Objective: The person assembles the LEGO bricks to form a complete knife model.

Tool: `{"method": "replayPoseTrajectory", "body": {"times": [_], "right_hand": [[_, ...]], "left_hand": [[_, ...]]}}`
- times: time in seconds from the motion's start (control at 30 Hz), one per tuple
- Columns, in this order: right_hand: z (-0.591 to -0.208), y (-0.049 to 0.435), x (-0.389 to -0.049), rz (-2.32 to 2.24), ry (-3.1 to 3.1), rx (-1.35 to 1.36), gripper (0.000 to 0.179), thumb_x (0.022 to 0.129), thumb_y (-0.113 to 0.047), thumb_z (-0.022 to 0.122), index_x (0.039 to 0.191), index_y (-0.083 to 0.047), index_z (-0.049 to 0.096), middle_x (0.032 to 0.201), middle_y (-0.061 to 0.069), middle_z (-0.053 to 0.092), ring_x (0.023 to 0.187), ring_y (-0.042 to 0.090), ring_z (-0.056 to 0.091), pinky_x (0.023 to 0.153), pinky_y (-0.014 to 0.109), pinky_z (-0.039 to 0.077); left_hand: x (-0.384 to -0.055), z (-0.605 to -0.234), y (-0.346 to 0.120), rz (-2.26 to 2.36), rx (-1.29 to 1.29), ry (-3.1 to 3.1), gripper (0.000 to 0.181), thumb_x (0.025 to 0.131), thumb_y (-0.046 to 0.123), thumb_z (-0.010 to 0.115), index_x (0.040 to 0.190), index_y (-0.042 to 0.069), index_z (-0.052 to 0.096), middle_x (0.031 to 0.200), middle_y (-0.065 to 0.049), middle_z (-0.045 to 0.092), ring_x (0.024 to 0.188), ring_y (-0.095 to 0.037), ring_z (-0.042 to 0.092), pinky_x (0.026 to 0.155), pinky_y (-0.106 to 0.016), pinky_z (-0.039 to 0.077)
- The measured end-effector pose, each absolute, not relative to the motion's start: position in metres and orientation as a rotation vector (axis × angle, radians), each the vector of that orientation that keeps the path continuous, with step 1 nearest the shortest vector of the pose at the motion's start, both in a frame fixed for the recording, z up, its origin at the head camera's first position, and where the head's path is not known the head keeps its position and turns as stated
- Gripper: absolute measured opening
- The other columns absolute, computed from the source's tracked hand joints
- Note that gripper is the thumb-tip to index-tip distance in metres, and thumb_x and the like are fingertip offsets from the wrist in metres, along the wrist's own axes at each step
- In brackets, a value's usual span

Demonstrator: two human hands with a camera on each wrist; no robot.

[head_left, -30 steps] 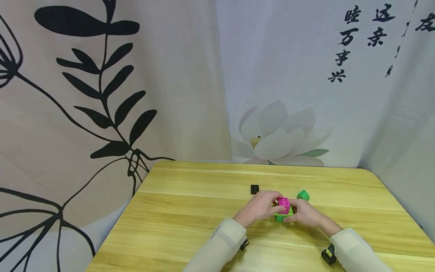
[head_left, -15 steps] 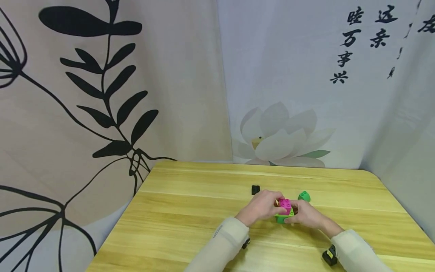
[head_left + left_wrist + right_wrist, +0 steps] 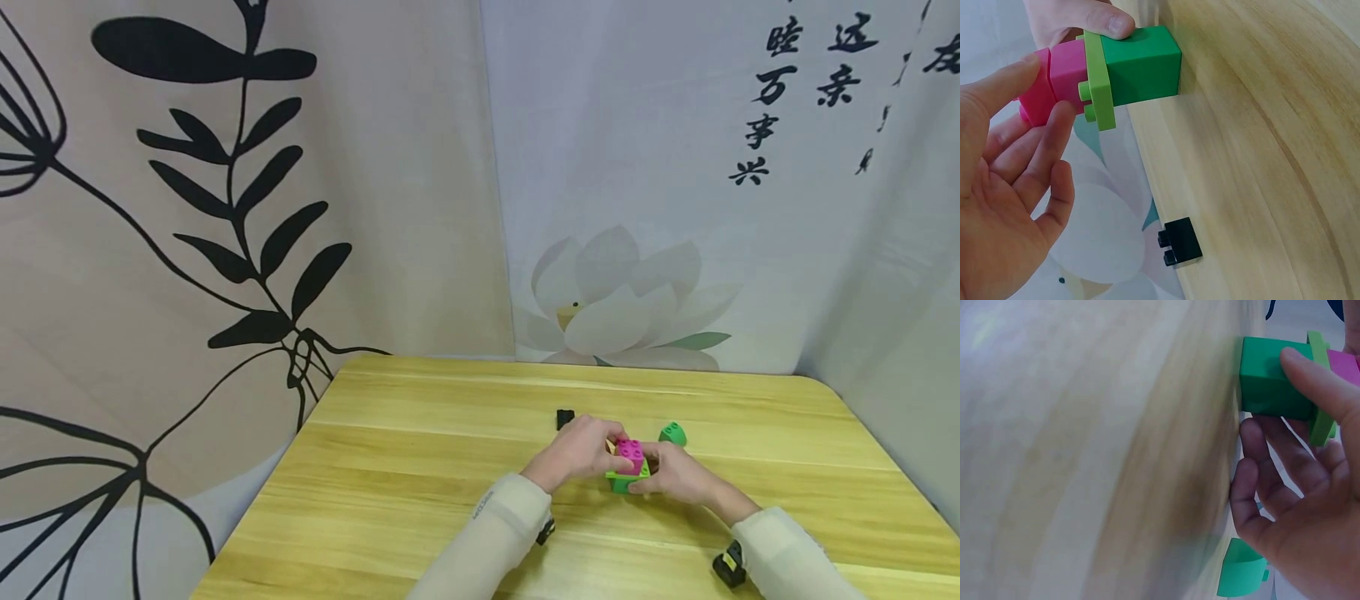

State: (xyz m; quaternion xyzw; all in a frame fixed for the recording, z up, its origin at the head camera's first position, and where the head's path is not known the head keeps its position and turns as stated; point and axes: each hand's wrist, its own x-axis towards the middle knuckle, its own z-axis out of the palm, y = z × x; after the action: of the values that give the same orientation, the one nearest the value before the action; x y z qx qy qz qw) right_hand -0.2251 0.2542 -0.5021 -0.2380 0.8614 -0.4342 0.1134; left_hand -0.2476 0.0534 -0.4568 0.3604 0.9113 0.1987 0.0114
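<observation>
A small stack of toy building bricks stands on the wooden table between the two hands. At its base is a green brick (image 3: pixel 1144 65), under a wider lime plate (image 3: pixel 1101 81). Two pink bricks sit above: a magenta brick (image 3: pixel 1069 70) against the plate and a brighter pink brick (image 3: pixel 1037 94) on top. The left hand (image 3: pixel 579 452) pinches the pink bricks between thumb and fingers, its other fingers loosely bent. From the right, the right hand (image 3: pixel 681 477) grips the green brick near the plate, thumb on the near side. Its fingertips behind the stack are partly hidden in the head view.
A black brick (image 3: pixel 565 418) lies beyond the left hand. Behind the right hand is a green rounded brick (image 3: pixel 672 432). The wooden table (image 3: pixel 420 433) meets a printed curtain (image 3: pixel 405 208) at its far edge. A black wrist device (image 3: pixel 729 565) shows beside the right sleeve.
The head view has shifted very slightly. Both hands keep the same hold, and the brick stack stays in place.
</observation>
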Motion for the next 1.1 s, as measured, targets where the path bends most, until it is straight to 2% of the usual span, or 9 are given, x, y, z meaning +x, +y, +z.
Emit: {"method": "replayPoseTrajectory", "body": {"times": [0.23,0.5,0.73,0.97,1.1], "right_hand": [[-0.5034,0.2552,-0.2261,-1.289,2.518,-0.687,0.027,0.079,-0.017,0.077,0.100,-0.006,0.063,0.076,0.003,0.062,0.062,0.012,0.057,0.054,0.026,0.048],[-0.5021,0.2546,-0.2252,-1.269,2.544,-0.674,0.027,0.078,-0.018,0.078,0.098,-0.008,0.063,0.076,0.001,0.060,0.062,0.009,0.053,0.054,0.024,0.045],[-0.5005,0.2546,-0.2245,-1.262,2.561,-0.675,0.026,0.078,-0.019,0.078,0.097,-0.008,0.063,0.076,0.001,0.060,0.062,0.010,0.052,0.053,0.024,0.045],[-0.5031,0.2542,-0.2250,-1.264,2.555,-0.665,0.026,0.079,-0.021,0.077,0.100,-0.010,0.063,0.076,-0.001,0.061,0.063,0.010,0.053,0.054,0.025,0.046],[-0.5042,0.2547,-0.2258,-1.271,2.555,-0.668,0.027,0.079,-0.020,0.077,0.101,-0.010,0.064,0.077,-0.001,0.061,0.063,0.010,0.053,0.054,0.025,0.046]], "left_hand": [[-0.2471,-0.4563,0.0531,0.607,1.112,2.851,0.028,0.081,0.044,0.072,0.100,0.024,0.068,0.098,0.016,0.066,0.056,0.001,0.045,0.050,-0.013,0.036],[-0.2474,-0.4589,0.0518,0.669,1.095,2.840,0.028,0.080,0.044,0.073,0.100,0.025,0.069,0.098,0.016,0.067,0.071,0.006,0.050,0.060,-0.012,0.038],[-0.2463,-0.4585,0.0531,0.581,1.102,2.886,0.030,0.079,0.048,0.072,0.101,0.028,0.068,0.098,0.019,0.066,0.064,0.003,0.048,0.056,-0.013,0.037],[-0.2466,-0.4621,0.0499,0.639,1.127,2.856,0.031,0.080,0.047,0.071,0.103,0.026,0.067,0.100,0.018,0.066,0.067,0.005,0.049,0.061,-0.012,0.038],[-0.2469,-0.4647,0.0484,0.730,1.117,2.791,0.032,0.082,0.044,0.070,0.106,0.024,0.066,0.100,0.016,0.065,0.067,0.007,0.050,0.059,-0.011,0.040]]}}
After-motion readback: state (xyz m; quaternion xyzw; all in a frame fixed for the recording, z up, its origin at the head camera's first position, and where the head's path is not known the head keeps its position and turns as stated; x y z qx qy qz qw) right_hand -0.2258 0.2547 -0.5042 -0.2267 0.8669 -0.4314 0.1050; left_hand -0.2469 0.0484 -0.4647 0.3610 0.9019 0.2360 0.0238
